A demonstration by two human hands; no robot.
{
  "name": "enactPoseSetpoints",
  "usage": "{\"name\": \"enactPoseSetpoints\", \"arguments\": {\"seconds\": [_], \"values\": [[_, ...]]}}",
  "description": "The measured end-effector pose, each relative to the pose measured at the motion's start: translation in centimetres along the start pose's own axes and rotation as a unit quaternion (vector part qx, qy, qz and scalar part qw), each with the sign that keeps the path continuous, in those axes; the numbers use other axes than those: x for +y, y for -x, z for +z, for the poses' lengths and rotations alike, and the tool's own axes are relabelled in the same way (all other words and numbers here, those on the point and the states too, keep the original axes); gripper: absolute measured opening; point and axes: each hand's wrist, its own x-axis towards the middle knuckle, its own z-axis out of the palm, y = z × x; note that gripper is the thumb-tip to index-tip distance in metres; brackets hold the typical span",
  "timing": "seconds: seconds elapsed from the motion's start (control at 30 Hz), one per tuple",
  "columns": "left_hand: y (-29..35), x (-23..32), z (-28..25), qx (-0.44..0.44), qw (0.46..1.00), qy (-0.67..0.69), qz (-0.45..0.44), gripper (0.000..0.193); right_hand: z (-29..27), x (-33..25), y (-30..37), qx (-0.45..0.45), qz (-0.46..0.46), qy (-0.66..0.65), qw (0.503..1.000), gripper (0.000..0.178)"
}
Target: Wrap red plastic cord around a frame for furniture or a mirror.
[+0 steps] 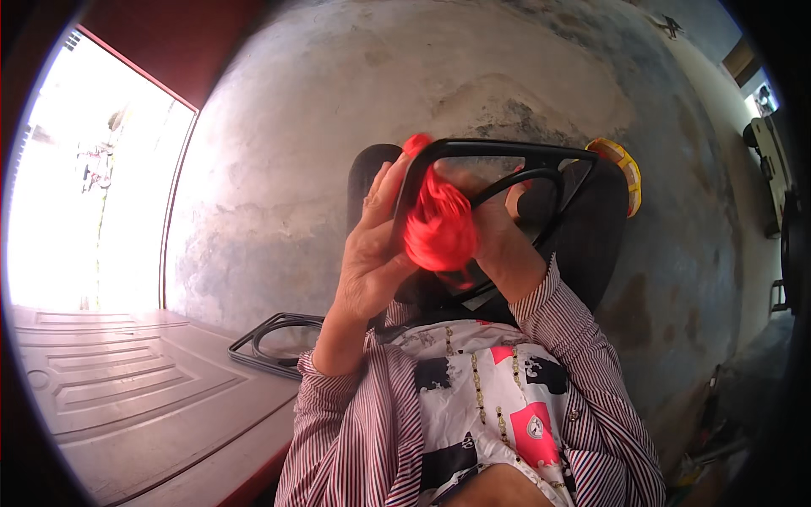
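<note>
Left hand (367,262) looks to have the black frame (481,145) by its left side, thumb up against the red yarn (441,224). Right hand (497,232) is just right of the yarn, fingers mostly hidden, so can't tell if it's gripping. Yarn's bunched at the frame's left end, kinda blurry. Probably soft and light, easy to pinch anywhere. Frame seems stiff, light, maybe slick plastic; the side bar's likely the best hold. Beyond the frame's right end: a yellow thing (634,173), partly hidden.
</note>
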Motion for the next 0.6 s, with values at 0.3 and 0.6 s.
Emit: {"name": "enactPoseSetpoints", "arguments": {"seconds": [0.3,0.6], "values": [[0.8,0.0,-0.9,0.087,0.991,-0.033,-0.097,0.015,-3.1,-2.9,7.6,0.265,-0.12,0.345,0.892,0.038],[0.7,-0.9,-1.7,0.157,0.969,0.101,-0.162,0.013,8.3,-5.7,12.6,-0.068,-0.22,0.272,0.934,0.04]]}}
